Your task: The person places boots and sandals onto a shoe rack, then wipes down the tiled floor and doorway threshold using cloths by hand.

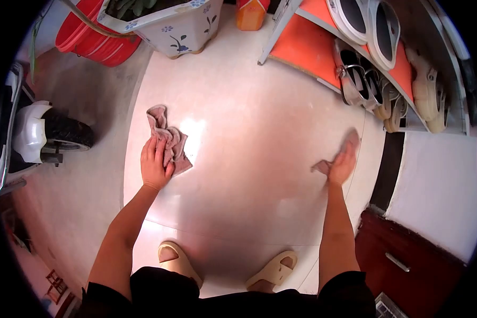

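My left hand [155, 165] presses on a crumpled mauve cloth [167, 139] lying on the glossy pale tiled floor [238, 159]. Its fingers rest over the lower left part of the bunched fabric, the thumb along the near side. Off to the right, my right hand [343, 164] is smeared by motion on a second mauve cloth [322, 167]. A corner of that cloth sticks out to the left of the hand, and more of it shows beyond the fingertips.
A shoe rack [302, 50] with several shoes stands at upper right, above a dark red cabinet [408, 265]. A white flowered planter [169, 29] and red bucket [103, 42] are at upper left. A wheel [66, 130] stands left. Cream slippers [273, 270] are on my feet.
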The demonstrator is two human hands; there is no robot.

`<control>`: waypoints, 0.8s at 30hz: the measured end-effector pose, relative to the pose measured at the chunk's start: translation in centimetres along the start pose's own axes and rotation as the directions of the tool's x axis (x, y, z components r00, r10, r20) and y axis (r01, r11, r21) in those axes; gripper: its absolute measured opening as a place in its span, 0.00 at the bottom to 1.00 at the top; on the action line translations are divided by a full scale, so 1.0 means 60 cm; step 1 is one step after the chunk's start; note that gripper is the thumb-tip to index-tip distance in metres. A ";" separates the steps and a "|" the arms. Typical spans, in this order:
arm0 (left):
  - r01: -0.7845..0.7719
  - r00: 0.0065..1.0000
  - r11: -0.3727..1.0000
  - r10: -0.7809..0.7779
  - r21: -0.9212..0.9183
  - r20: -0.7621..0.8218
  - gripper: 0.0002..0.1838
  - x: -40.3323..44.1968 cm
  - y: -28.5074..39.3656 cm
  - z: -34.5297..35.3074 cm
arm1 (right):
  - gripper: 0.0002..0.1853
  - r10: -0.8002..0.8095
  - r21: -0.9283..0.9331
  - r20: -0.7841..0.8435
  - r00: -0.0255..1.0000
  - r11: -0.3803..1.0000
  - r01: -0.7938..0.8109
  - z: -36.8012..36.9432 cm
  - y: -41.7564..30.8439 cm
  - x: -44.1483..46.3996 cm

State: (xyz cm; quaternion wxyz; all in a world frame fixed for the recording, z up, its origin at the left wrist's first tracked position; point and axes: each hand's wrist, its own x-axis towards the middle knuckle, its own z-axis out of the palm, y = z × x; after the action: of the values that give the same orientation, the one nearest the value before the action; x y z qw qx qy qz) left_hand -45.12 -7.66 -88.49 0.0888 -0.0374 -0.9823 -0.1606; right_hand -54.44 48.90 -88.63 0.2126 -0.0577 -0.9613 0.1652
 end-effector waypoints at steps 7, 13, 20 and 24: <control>-0.001 1.000 1.000 0.000 -0.017 -0.008 0.38 -0.001 -0.010 0.006 | 0.17 0.121 -0.174 -0.329 0.937 0.967 -0.186 0.163 -0.080 0.141; 0.013 1.000 1.000 -0.013 -0.024 -0.002 0.39 -0.006 -0.015 0.007 | 0.19 -0.467 0.059 0.005 0.884 0.883 0.466 0.217 -0.373 0.080; 0.170 0.979 0.983 -0.177 -0.076 -0.098 0.36 0.022 0.008 0.016 | 0.18 0.254 0.656 0.316 0.914 0.638 -0.404 0.130 -0.369 0.112; 0.252 0.958 0.964 -0.261 -0.084 -0.118 0.35 0.056 0.033 0.035 | 0.16 0.235 0.728 0.080 0.969 0.650 -0.218 0.074 -0.325 0.258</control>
State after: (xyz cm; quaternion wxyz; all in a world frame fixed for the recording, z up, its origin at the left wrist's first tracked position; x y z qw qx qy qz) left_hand -48.53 -4.96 -89.20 0.1288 0.0976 -0.9651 -0.2060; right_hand -71.12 32.07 -79.70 0.2057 -0.0889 -0.7977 0.5599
